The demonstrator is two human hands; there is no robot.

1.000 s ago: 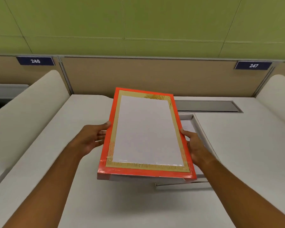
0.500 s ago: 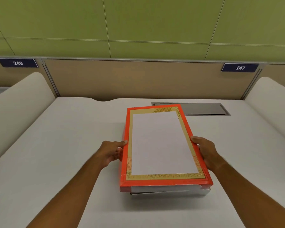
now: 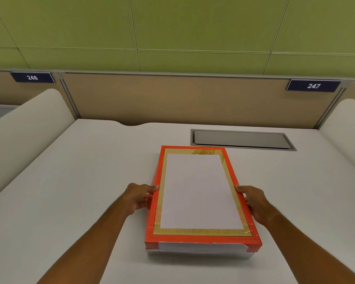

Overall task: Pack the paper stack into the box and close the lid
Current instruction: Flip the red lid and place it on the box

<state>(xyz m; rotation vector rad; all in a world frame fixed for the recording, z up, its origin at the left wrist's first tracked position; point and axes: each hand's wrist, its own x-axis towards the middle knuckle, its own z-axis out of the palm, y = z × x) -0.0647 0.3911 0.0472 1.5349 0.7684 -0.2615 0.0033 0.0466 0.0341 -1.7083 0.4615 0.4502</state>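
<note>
An orange lid (image 3: 199,193) with a gold border and a white centre panel lies flat over the box (image 3: 199,254) on the white desk. Only the box's pale front edge shows below the lid. The paper stack is hidden under the lid. My left hand (image 3: 140,196) grips the lid's left long side, thumb on its top edge. My right hand (image 3: 254,203) grips the lid's right long side the same way.
A grey metal cable hatch (image 3: 242,139) is set into the desk (image 3: 80,191) just behind the box. White curved dividers (image 3: 25,128) flank the desk on both sides. A tan partition (image 3: 172,99) with number plates 246 and 247 closes the back.
The lid was held tilted in the air beside the open box, then came right and down over it. It now sits level on the box, with both hands still on its sides.
</note>
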